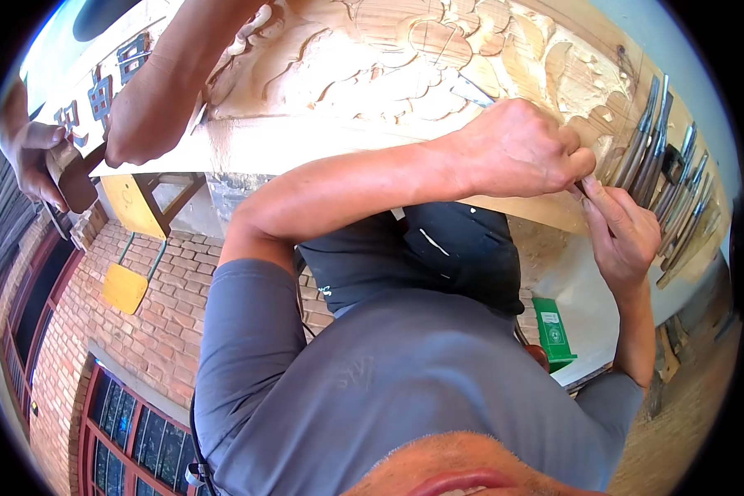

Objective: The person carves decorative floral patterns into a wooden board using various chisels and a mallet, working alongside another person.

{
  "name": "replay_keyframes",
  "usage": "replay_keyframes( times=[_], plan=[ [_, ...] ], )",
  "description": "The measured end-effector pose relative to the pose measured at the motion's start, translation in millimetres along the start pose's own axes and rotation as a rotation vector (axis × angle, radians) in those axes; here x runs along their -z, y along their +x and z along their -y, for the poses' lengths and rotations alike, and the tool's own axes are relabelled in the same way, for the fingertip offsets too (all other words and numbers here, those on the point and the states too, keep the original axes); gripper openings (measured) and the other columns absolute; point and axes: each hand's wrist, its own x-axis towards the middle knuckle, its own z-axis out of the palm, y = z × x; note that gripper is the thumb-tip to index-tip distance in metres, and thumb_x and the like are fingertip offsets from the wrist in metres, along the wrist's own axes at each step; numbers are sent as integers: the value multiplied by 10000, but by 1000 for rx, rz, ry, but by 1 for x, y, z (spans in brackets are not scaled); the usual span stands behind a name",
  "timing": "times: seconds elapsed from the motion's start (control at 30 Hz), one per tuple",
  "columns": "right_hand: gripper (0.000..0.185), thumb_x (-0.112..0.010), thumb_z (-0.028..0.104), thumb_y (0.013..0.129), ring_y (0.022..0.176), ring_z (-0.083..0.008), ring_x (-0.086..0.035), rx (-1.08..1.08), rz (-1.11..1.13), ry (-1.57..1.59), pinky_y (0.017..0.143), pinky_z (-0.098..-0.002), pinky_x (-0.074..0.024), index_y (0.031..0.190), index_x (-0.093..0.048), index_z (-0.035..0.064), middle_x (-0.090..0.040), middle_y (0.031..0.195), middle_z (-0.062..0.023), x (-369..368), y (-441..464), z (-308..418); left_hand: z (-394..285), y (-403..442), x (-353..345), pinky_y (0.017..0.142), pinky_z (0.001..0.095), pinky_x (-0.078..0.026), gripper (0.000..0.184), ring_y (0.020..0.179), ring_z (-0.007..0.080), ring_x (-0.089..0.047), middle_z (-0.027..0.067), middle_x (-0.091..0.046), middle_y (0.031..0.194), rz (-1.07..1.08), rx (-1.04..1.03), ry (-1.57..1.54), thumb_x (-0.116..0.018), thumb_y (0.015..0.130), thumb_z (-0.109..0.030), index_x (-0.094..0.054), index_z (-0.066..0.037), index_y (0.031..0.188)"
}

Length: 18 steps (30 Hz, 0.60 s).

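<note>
- Chisel with bright metal blade and dark handle (474,91), over the pale carved wooden panel (446,41).
- Left hand (533,149) wrapped around the chisel.
- Right hand (627,230) just beside it, fingers pinching the dark end.
- Metal tools with slender handles (643,149) nearby, right.

No text is being read clearly: block characters (101,97) are being shown dark on a pale surface (81,87), a faint mark (355,372) is being worn on the shirt (438,355), and a tiny label (551,319) is being carried by the green bin (560,359).
</note>
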Motion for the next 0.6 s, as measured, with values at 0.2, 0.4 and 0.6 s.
replay_keyframes(
  times=[0.2,0.4,0.6],
  plan=[
    [453,-857,-123,835,650,-263,-693,6,22,8,585,-353,-534,1272,-818,-13,-711,849,-135,4,4,-2,-1,4,2,550,409,-599,231,713,262,-769,42,-670,778,-14,8,-57,-781,895,-289,-634,-113,923],
    [433,-829,-131,859,646,-256,-692,4,67,17,581,-352,-531,1276,-817,-15,-713,854,-138,12,12,-6,0,6,0,574,391,-585,316,720,240,-753,28,-649,799,-4,28,-20,-804,915,-380,-610,-133,954],
    [432,-816,-140,859,633,-245,-683,35,73,32,571,-351,-521,1274,-813,-21,-722,863,-132,11,15,-16,1,4,-5,568,381,-580,349,711,231,-749,27,-652,822,-61,53,-19,-804,911,-413,-606,-132,966]
  ],
)
